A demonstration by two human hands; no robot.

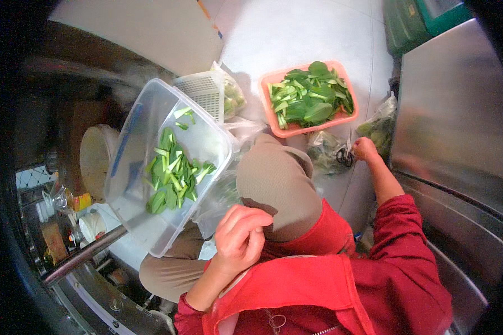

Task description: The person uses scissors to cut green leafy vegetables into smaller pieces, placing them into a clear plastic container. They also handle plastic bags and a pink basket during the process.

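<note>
My left hand [241,236] is raised near my lap with its fingers curled together, and I see nothing in it. Stretched out to the right, my right hand [364,148] is bent beside a pair of scissors with black handles [344,157]. Whether its fingers grip anything is hidden. The scissors lie by a clear plastic bag of greens [325,146], and another bag of greens [381,125] is just beyond my hand. An orange plastic basin [278,131] holds cut leafy greens [314,98]. On my left, a tilted clear plastic bin [136,144] contains more cut greens [174,176].
A white perforated basket [199,90] stands behind the bin, next to a bag of vegetables [233,96]. A stainless steel panel [452,104] borders the right, with a green container [404,27] beyond it. A metal bar [86,253] runs at lower left.
</note>
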